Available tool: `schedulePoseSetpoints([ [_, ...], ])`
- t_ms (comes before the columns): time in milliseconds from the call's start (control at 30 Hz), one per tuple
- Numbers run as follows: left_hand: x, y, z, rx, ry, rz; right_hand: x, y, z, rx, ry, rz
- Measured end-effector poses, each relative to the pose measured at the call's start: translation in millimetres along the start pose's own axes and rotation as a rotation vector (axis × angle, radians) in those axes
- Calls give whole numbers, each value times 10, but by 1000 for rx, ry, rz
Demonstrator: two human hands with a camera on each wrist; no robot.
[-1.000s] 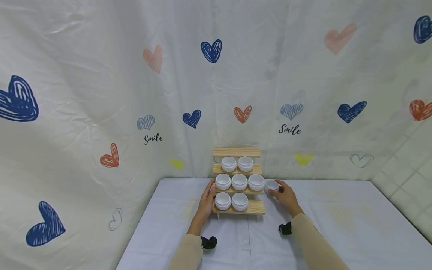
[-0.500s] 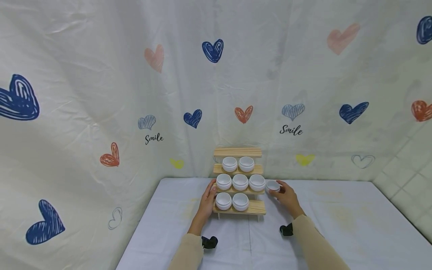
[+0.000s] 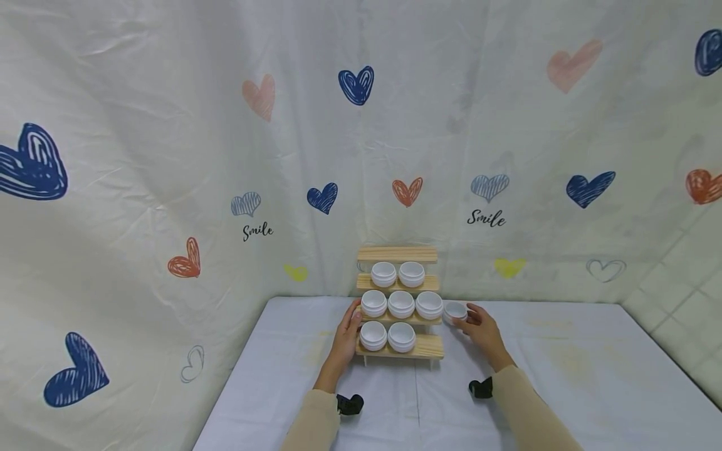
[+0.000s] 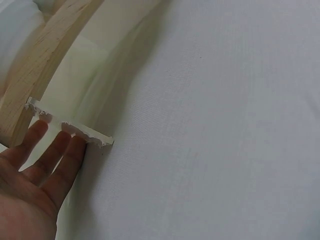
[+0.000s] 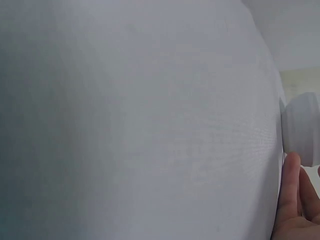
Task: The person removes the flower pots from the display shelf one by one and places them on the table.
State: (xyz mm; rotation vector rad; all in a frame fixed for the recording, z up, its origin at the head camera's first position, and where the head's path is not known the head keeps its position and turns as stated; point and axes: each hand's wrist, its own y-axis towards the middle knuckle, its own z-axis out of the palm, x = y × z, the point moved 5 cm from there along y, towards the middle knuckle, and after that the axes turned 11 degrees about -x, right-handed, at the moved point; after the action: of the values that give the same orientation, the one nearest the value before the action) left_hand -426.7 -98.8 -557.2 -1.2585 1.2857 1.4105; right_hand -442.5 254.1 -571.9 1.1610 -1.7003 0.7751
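A tiered wooden stand (image 3: 429, 343) carries several small white bowls (image 3: 402, 302) on its lower three shelves. At the stand's left side is my left hand (image 3: 342, 341), its thumb near a shelf's edge. In the left wrist view, extended fingers (image 4: 62, 165) touch the pale side support (image 4: 87, 131) below a shelf plank. Another small white bowl (image 3: 454, 312) stands upright on the table, just right of the stand. My right hand (image 3: 483, 333) is beside it, fingers loosely spread around its right side; in the right wrist view a fingertip (image 5: 292, 159) meets the bowl's lower side.
The table (image 3: 564, 376) has a white cloth over it. A white curtain (image 3: 417, 125) with printed hearts hangs behind. The stand's top shelf (image 3: 397, 254) holds no bowls. Black straps (image 3: 350, 404) sit at both wrists.
My right hand has drawn back slightly to the right, its fingers loosening from the bowl by the stand. The left hand, stand and bowls stay in place.
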Motion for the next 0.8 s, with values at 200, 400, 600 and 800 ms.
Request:
schedulePoseSetpoints([
  [200, 79, 26, 8, -9, 18, 31, -49, -26, -14, 6, 65, 48],
  [400, 62, 5, -8, -14, 24, 34, -57, -93, -62, 33, 112, 64],
  [600, 72, 4, -9, -3, 40, 47, -76, -167, -110, 19, 231, 157],
  [800, 60, 5, -4, -3, 49, 58, -97, -259, -187, -73, 274, 224],
])
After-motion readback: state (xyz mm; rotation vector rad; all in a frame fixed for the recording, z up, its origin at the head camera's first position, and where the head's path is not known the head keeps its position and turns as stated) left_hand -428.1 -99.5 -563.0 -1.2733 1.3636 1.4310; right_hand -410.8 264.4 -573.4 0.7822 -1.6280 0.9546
